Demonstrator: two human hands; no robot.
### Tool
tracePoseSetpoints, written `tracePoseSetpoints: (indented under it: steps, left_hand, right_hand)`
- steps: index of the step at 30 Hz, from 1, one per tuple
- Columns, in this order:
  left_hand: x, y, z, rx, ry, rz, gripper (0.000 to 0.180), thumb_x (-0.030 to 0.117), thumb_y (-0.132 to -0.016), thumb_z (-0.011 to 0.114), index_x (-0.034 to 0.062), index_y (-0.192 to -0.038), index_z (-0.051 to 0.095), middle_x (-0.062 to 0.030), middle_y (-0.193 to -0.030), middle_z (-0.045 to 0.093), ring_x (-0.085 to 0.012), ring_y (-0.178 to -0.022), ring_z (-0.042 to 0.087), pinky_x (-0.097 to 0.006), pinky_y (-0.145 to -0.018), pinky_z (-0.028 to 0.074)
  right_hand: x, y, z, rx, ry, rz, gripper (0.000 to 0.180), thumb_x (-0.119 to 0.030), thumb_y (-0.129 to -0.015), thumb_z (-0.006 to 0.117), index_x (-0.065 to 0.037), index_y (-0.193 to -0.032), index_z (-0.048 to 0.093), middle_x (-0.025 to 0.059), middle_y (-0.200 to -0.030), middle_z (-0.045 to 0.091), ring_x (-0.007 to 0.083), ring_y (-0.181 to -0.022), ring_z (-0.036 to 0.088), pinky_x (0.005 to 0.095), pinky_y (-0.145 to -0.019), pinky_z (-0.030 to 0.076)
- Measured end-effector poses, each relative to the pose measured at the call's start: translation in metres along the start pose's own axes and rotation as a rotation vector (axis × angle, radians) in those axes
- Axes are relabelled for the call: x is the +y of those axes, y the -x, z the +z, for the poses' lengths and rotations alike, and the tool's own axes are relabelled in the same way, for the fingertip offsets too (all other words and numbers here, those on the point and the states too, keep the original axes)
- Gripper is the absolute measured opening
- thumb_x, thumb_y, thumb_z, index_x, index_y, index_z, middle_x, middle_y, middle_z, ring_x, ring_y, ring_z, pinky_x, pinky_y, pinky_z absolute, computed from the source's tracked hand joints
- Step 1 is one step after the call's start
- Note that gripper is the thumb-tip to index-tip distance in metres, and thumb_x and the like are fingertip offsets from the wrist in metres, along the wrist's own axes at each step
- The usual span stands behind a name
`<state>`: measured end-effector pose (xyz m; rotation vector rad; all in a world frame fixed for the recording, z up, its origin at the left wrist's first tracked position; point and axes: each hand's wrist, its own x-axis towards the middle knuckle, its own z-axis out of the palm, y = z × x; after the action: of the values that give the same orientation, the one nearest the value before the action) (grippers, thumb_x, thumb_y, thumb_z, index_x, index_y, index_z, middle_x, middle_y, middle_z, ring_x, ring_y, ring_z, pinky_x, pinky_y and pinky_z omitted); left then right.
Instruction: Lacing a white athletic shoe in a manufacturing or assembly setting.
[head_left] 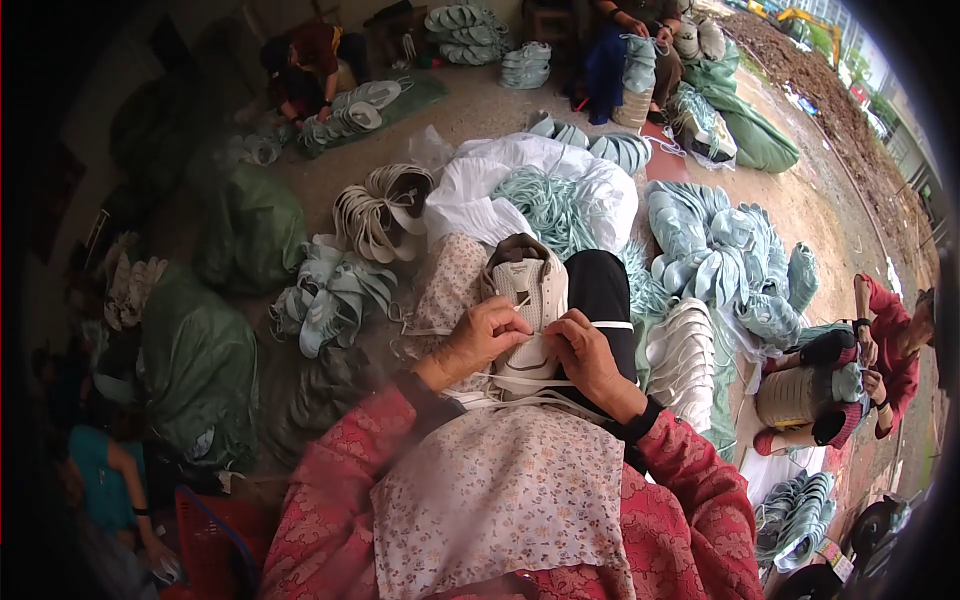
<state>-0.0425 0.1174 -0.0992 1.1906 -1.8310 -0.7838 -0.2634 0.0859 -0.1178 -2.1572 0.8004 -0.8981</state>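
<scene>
The white shoe upper lies on your lap, toe end pointing away from you, resting on the floral apron between your knees. A white lace runs across it just below your hands, with loose strands trailing toward your body — so the lacing looks under way, not finished (how many eyelets are threaded is too small to tell). Your left hand is curled shut, fingertips pinched on the lace near the upper's middle. Your right hand is also closed, gripping the upper's right edge and a strand that stretches off to the right.

Judging by the surroundings, much remains: a heap of pale green uppers lies to your right, another bundle to your left, and a tangle of pale laces on white sacking ahead. A finished stack cannot be told apart from the unlaced ones — both look alike here.
</scene>
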Motion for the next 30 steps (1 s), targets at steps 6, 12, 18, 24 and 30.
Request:
tracePoseSetpoints:
  steps: [6,12,18,24,30]
  left_hand:
    - [0.000,0.001,0.000,0.008,-0.011,0.009,0.010,0.001,-0.078,0.075,0.0005,-0.085,0.068,-0.0051,-0.081,0.055,-0.0180,-0.076,0.060,-0.030,-0.068,0.048]
    - [-0.003,0.001,0.000,0.015,0.002,0.015,0.010,0.002,-0.078,0.076,0.0007,-0.085,0.068,-0.0058,-0.081,0.055,-0.0196,-0.077,0.060,-0.030,-0.069,0.048]
    - [-0.005,0.001,-0.001,0.012,-0.009,0.037,0.010,0.002,-0.078,0.075,0.0012,-0.086,0.069,-0.0061,-0.082,0.056,-0.0197,-0.076,0.060,-0.031,-0.068,0.048]
    - [-0.006,0.001,-0.002,0.016,-0.024,0.053,0.010,0.002,-0.078,0.075,0.0014,-0.086,0.069,-0.0061,-0.081,0.056,-0.0196,-0.075,0.060,-0.030,-0.066,0.047]
    - [-0.001,0.006,-0.003,0.014,-0.042,0.046,0.012,0.003,-0.079,0.075,0.0009,-0.089,0.068,-0.0062,-0.085,0.056,-0.0182,-0.074,0.061,-0.029,-0.067,0.049]
  right_hand:
    - [0.002,-0.002,-0.003,-0.031,0.006,-0.032,0.015,0.001,-0.087,0.062,-0.004,-0.101,0.061,0.0131,-0.094,0.058,0.0358,-0.080,0.063,0.0395,-0.069,0.052]
    - [0.006,-0.006,-0.004,-0.069,-0.037,-0.064,0.013,0.001,-0.088,0.061,-0.002,-0.101,0.061,0.0123,-0.094,0.058,0.0328,-0.080,0.063,0.0365,-0.070,0.052]
    - [0.007,-0.008,0.004,-0.063,-0.015,-0.049,0.009,-0.002,-0.091,0.062,-0.001,-0.100,0.061,0.0082,-0.090,0.057,0.0227,-0.071,0.061,0.0301,-0.064,0.050]
    - [0.005,-0.007,0.008,-0.070,-0.326,0.204,0.009,-0.005,-0.090,0.063,-0.002,-0.099,0.063,0.0087,-0.089,0.058,0.0233,-0.073,0.062,0.0315,-0.064,0.049]
    - [-0.005,-0.014,-0.006,-0.090,0.075,0.009,0.013,-0.011,-0.090,0.063,-0.005,-0.101,0.062,0.0133,-0.093,0.062,0.0342,-0.081,0.065,0.0395,-0.068,0.052]
